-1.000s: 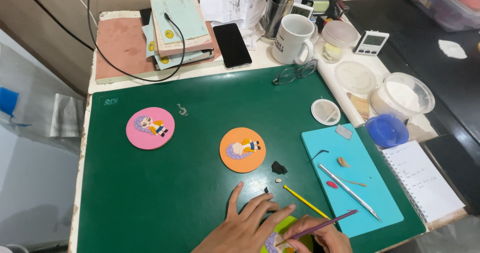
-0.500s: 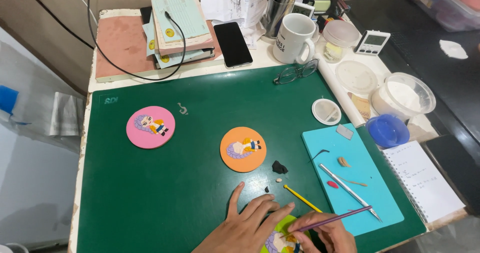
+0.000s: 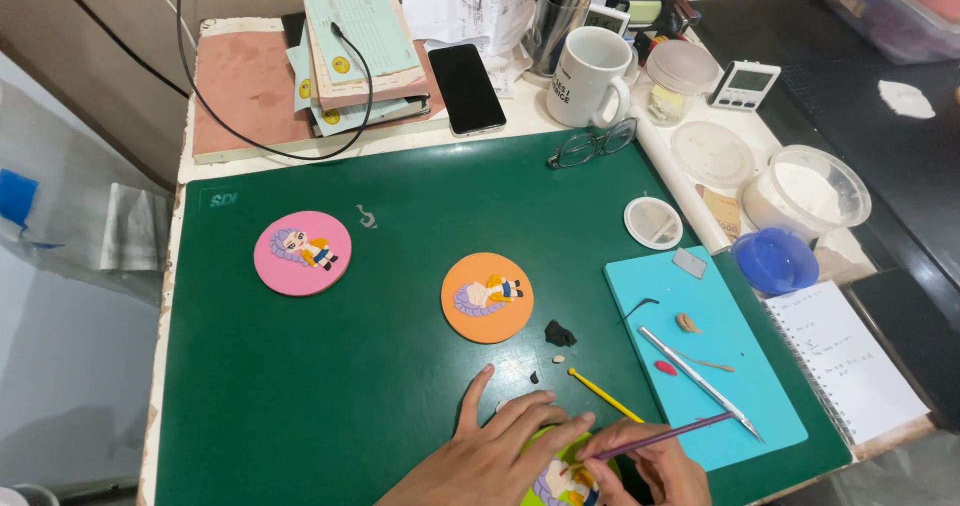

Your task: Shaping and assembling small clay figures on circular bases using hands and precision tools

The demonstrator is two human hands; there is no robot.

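At the bottom edge, my left hand (image 3: 495,444) lies flat on the green cutting mat (image 3: 350,366), its fingers steadying a yellow-green clay disc (image 3: 560,471) that carries a small clay figure. My right hand (image 3: 650,466) holds a thin purple brush (image 3: 680,433) with its tip on the figure. A yellow stick tool (image 3: 605,394) lies just beyond the hands. An orange disc (image 3: 487,297) and a pink disc (image 3: 302,253), each with a clay figure, lie farther up the mat.
A turquoise board (image 3: 720,366) at the right carries a metal sculpting tool (image 3: 700,383) and clay bits. A black clay lump (image 3: 559,334) lies near it. Glasses (image 3: 592,145), mug (image 3: 590,78), phone (image 3: 466,88), books, tubs, a blue bowl (image 3: 775,261) and a notebook (image 3: 845,358) ring the mat.
My hands and the yellow-green disc have shifted slightly upward into view, and the brush tip has moved onto the figure. The other discs and tools stayed put.
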